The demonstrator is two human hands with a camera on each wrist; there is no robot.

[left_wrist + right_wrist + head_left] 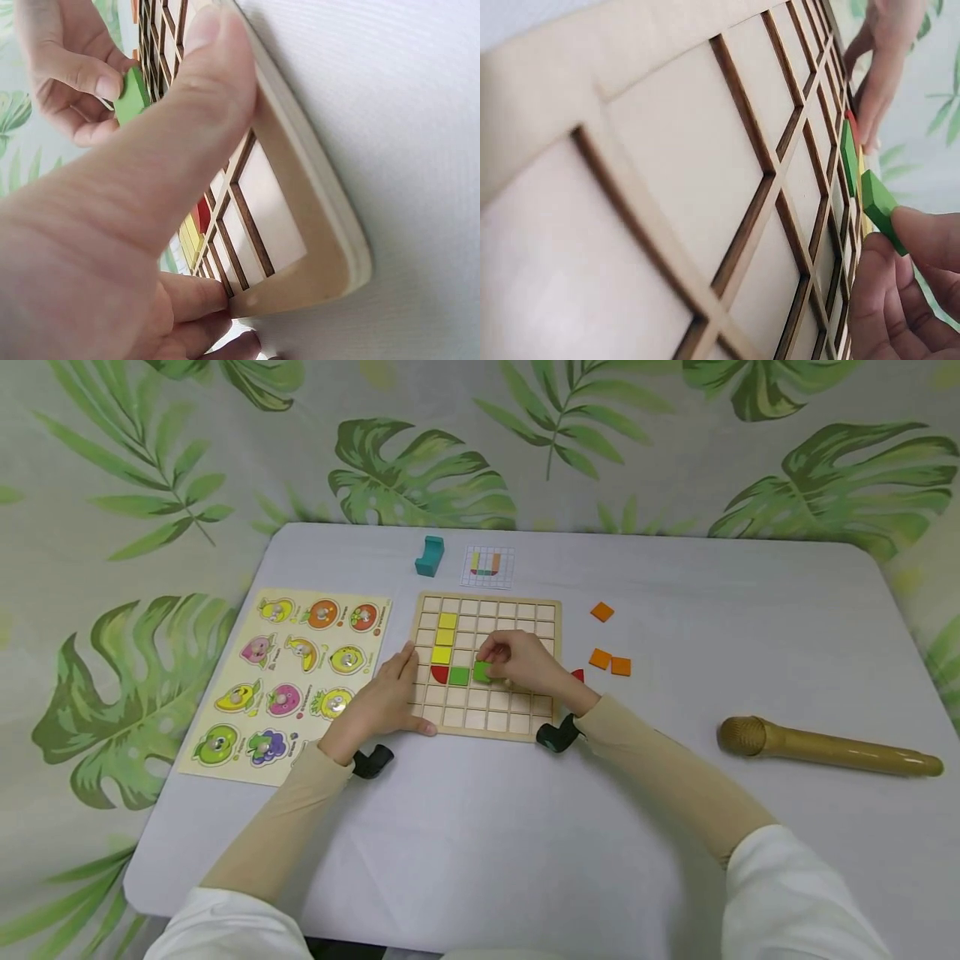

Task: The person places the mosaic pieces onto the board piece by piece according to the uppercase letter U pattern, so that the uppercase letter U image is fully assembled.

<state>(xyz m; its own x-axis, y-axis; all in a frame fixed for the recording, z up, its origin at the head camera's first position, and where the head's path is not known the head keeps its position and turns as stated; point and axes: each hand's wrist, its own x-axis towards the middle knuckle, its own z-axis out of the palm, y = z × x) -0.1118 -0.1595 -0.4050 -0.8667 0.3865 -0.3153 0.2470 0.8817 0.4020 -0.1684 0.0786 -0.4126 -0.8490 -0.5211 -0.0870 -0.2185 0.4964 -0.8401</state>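
Observation:
A wooden grid board (487, 721) lies on the table. My left hand (384, 697) rests at its near left corner, fingers along the left edge and thumb on the front rim, steadying it. Between thumb and fingers, my right hand (528, 662) pinches a green square tile (877, 199), tilted close over the grid. Just left of it, another green tile (458, 676) sits in a cell, beside a red quarter-round tile (439, 674). Yellow square tiles (446, 637) form a column of three above the red one.
Orange tiles (620, 667) and a partly hidden red tile (577, 675) lie right of the board. A pattern card (487, 567) and a teal block (430, 557) are behind it. To the left lies a fruit puzzle board (300, 677); far right, a gold microphone (828, 747).

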